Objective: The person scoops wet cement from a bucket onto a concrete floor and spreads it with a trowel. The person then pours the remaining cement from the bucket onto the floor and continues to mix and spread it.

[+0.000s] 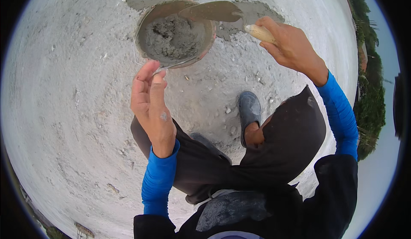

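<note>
A round bucket [207, 46] stands on the ground ahead of me, with wet grey mortar [180, 37] inside and a dark hollow in its surface. My left hand [150, 102] is at the near rim, where thumb and fingertips pinch the thin wire bucket handle [182, 62]. To the right, my right hand [291, 44] grips the pale wooden handle of a trowel [209, 11]. Its mortar-smeared metal blade reaches left across the bucket's far right rim, with the tip above the opening.
Grey mortar smears [252, 14] lie on the pale, dusty ground [85, 89] behind and beside the bucket. Small stones are scattered about. My dark shoe [249, 110] is planted just this side of the bucket, below my bent knees. Green trees [372, 76] line the far right edge.
</note>
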Demonstrator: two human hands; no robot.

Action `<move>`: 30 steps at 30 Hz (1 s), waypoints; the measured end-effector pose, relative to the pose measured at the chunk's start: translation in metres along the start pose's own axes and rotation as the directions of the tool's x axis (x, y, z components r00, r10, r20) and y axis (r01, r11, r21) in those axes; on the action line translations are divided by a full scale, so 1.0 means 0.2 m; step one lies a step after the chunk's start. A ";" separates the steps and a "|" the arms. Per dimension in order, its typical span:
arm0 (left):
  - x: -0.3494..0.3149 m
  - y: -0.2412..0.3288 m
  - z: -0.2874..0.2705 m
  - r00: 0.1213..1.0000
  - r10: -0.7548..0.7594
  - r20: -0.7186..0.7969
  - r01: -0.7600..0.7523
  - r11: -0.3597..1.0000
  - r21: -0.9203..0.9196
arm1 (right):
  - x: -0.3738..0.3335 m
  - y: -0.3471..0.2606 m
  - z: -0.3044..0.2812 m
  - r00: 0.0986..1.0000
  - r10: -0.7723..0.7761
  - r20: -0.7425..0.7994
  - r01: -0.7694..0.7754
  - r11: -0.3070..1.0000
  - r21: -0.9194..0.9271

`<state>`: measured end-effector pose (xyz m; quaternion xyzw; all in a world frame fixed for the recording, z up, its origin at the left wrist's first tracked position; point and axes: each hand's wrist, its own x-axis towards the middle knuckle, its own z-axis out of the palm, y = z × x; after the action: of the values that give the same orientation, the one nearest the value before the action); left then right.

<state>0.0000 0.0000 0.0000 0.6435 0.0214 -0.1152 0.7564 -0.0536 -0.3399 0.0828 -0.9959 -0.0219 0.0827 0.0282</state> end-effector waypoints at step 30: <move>0.16 -0.27 0.26 0.672 -0.515 0.532 -0.632 -0.024 0.775 | 0.75 -0.24 -0.09 0.895 -0.409 0.180 0.444 0.770 -0.457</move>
<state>0.0146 -0.0631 -0.0490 0.8625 -0.4067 -0.3010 -0.0124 0.0955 -0.2859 0.0793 -0.9356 -0.2684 0.1007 -0.2062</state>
